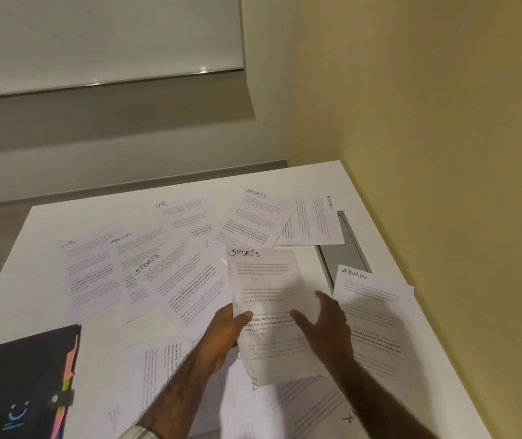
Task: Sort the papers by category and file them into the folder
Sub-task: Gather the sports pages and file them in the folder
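My left hand (pixel 223 334) grips the left edge of a sheet headed SPORTS (pixel 269 299), held up above the white table (pixel 323 182). My right hand (pixel 326 327) hovers in front of that sheet with its fingers spread and relaxed, holding nothing. Several printed sheets lie scattered on the table, headed HR (pixel 187 213), ADMIN (pixel 139 245), SPORTS (pixel 253 217) and ADMIN (pixel 373 312). A black folder (pixel 15 384) with coloured tabs on its right edge lies closed at the near left.
A grey metal flap (pixel 345 248) is set into the table at the right, partly under papers. The table's right edge runs along a yellow wall (pixel 443 153). More sheets (pixel 158 369) lie under my forearms near the front edge.
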The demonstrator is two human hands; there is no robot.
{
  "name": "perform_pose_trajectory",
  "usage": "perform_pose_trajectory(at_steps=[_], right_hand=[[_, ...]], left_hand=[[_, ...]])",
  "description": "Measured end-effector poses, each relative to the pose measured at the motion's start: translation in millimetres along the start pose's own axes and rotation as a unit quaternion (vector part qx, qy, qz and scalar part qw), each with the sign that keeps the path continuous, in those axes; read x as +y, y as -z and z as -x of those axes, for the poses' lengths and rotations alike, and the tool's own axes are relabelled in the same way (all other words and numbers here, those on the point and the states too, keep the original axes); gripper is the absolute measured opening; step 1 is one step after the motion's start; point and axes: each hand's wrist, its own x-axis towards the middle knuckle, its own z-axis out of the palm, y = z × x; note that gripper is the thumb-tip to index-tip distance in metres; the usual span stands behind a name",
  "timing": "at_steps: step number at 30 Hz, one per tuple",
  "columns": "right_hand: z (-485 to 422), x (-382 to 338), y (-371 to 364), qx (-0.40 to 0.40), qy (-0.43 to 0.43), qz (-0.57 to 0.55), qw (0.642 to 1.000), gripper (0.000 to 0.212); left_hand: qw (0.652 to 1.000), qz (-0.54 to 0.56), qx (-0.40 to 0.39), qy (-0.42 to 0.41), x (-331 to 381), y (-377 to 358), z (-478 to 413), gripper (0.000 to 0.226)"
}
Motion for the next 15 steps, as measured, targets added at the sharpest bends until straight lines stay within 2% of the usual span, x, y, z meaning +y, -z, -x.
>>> perform_pose_trajectory(at_steps=[1, 3, 4, 5, 8, 12, 13, 15], right_hand=[[-4.9, -4.6, 5.4, -0.055, -0.064, -0.068, 0.994, 0.079], [-11.1, -9.4, 10.4, -0.161, -0.145, -0.232, 0.948, 0.056], [-12.0, -12.4, 10.6, -0.205, -0.152, -0.281, 0.925, 0.042], [-12.8, -14.6, 8.1, -0.225, -0.140, -0.290, 0.920, 0.031], [-14.8, -29.3, -5.9, -0.179, -0.105, -0.244, 0.947, 0.014], [-20.6, -53.7, -18.2, -0.138, -0.074, -0.217, 0.964, 0.011], [-22.9, -57.3, -20.1, -0.138, -0.062, -0.210, 0.966, 0.010], [-27.6, -63.3, -20.4, -0.141, -0.046, -0.201, 0.968, 0.009]], left_hand=[[1.000, 0.017, -0.007, -0.002, 0.9, 7.3, 1.9, 0.028], [0.998, 0.056, -0.013, -0.001, 0.7, 22.1, 3.5, 0.030], [0.998, 0.068, -0.014, -0.004, -1.1, 30.3, 3.3, 0.031], [0.997, 0.071, -0.011, -0.010, -2.3, 37.9, 3.2, 0.032], [0.997, 0.064, 0.040, -0.002, -7.3, 61.3, -2.9, 0.027], [0.973, 0.052, 0.221, 0.025, -15.0, 95.7, -20.7, 0.029], [0.962, 0.022, 0.271, 0.033, -19.3, 106.7, -28.3, 0.034], [0.932, -0.082, 0.344, 0.076, -26.5, 128.3, -44.9, 0.059]])
